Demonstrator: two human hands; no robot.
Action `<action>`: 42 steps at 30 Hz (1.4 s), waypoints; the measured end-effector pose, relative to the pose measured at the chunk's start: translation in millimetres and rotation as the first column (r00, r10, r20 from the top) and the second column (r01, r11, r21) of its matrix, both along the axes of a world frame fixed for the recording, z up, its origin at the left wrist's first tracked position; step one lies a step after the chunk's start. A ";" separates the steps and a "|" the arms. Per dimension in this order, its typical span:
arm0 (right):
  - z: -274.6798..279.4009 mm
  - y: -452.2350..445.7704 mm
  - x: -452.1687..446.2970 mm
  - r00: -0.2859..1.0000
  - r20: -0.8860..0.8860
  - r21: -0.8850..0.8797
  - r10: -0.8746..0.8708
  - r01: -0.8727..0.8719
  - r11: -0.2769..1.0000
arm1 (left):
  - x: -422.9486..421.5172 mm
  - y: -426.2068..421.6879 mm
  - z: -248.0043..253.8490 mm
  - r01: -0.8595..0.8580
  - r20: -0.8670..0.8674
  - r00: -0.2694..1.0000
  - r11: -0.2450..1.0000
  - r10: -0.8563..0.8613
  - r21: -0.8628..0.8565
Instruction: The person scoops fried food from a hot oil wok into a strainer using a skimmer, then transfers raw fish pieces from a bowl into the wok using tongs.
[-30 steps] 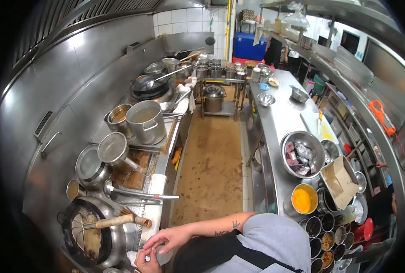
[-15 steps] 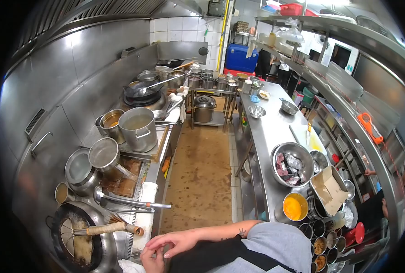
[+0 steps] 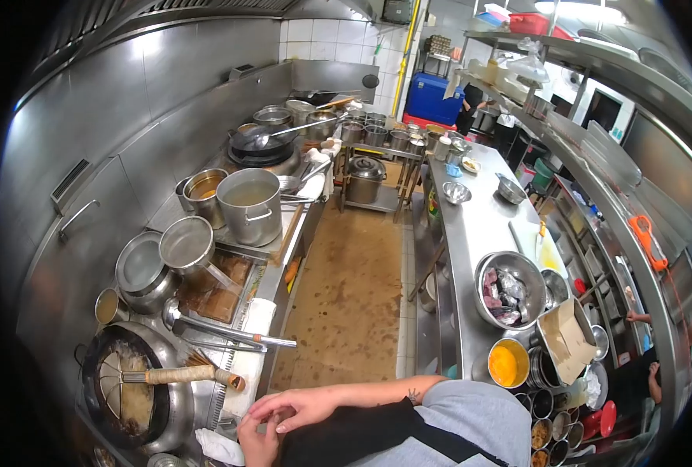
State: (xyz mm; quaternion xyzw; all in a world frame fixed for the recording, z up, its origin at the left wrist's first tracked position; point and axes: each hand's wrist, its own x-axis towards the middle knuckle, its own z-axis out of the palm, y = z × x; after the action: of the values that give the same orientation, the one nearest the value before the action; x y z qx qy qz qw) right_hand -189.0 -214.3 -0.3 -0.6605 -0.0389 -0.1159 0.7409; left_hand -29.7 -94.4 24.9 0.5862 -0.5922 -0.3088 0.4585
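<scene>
My right hand (image 3: 303, 406) reaches in from the right, its fingers stretched out and lying over my left hand (image 3: 259, 445). Low in the picture the two hands touch in front of the black apron (image 3: 346, 440), and I see nothing held in either. Part of the left hand's fingers is hidden under the right. Nearest to them is a folded white cloth (image 3: 220, 447) at the stove's edge. Left of that sits a wok (image 3: 176, 412) with brownish liquid, and a tool with a wrapped handle (image 3: 181, 375) lies across its rim. A long-handled ladle (image 3: 233, 333) rests above.
Pots, including a large stockpot (image 3: 250, 208), stand along the left stove. On the right, a steel counter (image 3: 470, 229) bears a bowl of foil-like and reddish pieces (image 3: 509, 292), a yellow-filled container (image 3: 508, 363) and a cardboard box (image 3: 567, 338). Brown flooring (image 3: 353, 288) runs between. Other people are partly visible at right.
The view has shifted slightly, so the surroundings sit further right. My hands stay together, right over left, and have moved a little lower and left relative to the stove edge.
</scene>
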 end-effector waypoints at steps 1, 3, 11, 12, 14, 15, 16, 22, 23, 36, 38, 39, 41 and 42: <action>-0.7 -0.1 2.9 1.000 0.006 0.000 0.005 -0.005 1.000 | 1.2 2.4 -1.7 -0.024 0.007 1.000 1.000 0.024 0.008; -0.6 -1.0 7.2 1.000 0.009 -0.041 0.010 -0.010 0.999 | 3.6 7.0 -5.8 -0.067 0.021 0.998 0.997 0.066 0.026; 8.2 -7.7 3.5 0.999 -0.041 -0.042 -0.021 0.019 0.999 | -4.9 -5.3 -3.8 -0.091 -0.036 0.995 0.995 0.090 -0.029; 6.8 -8.8 0.8 0.999 -0.039 -0.055 -0.037 0.035 0.998 | -6.9 -10.6 -8.5 -0.098 -0.050 0.994 0.993 0.095 -0.064; 8.8 -14.6 -6.6 0.997 -0.059 -0.047 -0.057 0.054 0.997 | -9.4 -18.3 -12.4 -0.080 -0.056 0.995 0.997 0.080 -0.012; 13.3 -16.2 -10.9 0.995 -0.081 -0.024 -0.064 0.062 0.998 | -10.7 -21.9 -13.5 -0.071 -0.057 0.996 0.997 0.072 0.016; 15.8 -18.9 -14.4 0.992 -0.101 -0.001 -0.071 0.071 0.997 | -11.4 -25.4 -17.2 -0.061 -0.056 0.997 0.998 0.062 0.014; 3.1 -37.1 -20.7 0.991 -0.093 0.118 -0.093 0.104 0.988 | -10.9 -44.2 -28.8 0.028 -0.087 0.996 0.989 -0.015 0.143; -1.3 -40.9 -20.2 0.993 -0.085 0.134 -0.084 0.095 0.986 | -4.7 -44.1 -41.0 0.059 -0.118 0.992 0.978 -0.036 0.199; -27.1 -103.9 -20.3 0.997 -0.075 0.140 -0.017 0.027 0.990 | -16.6 -86.1 -57.7 0.067 -0.172 0.985 0.952 -0.016 0.299; -23.1 -112.3 -20.8 0.994 -0.113 0.212 0.012 0.012 0.977 | -24.7 -95.2 -45.3 0.013 -0.045 0.999 0.963 -0.001 0.268; -21.2 -116.9 -20.7 0.992 -0.126 0.234 0.025 0.006 0.972 | -30.3 -102.8 -35.8 -0.014 0.018 1.000 0.968 0.010 0.251; -16.4 -124.6 -20.0 0.986 -0.153 0.284 0.068 -0.022 0.959 | -39.9 -116.6 -22.6 -0.045 0.027 0.999 0.991 0.042 0.129; -13.9 -124.2 -19.2 0.990 -0.139 0.290 0.037 0.005 0.957 | -43.6 -117.7 -16.1 -0.084 0.029 0.996 0.993 0.081 0.079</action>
State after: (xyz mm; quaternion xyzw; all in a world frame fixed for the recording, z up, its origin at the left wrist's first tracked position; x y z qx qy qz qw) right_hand -208.2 -338.5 -14.2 -0.5510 0.0264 -0.0668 0.8314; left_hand -73.4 -212.1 8.9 0.6322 -0.5605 -0.3056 0.4391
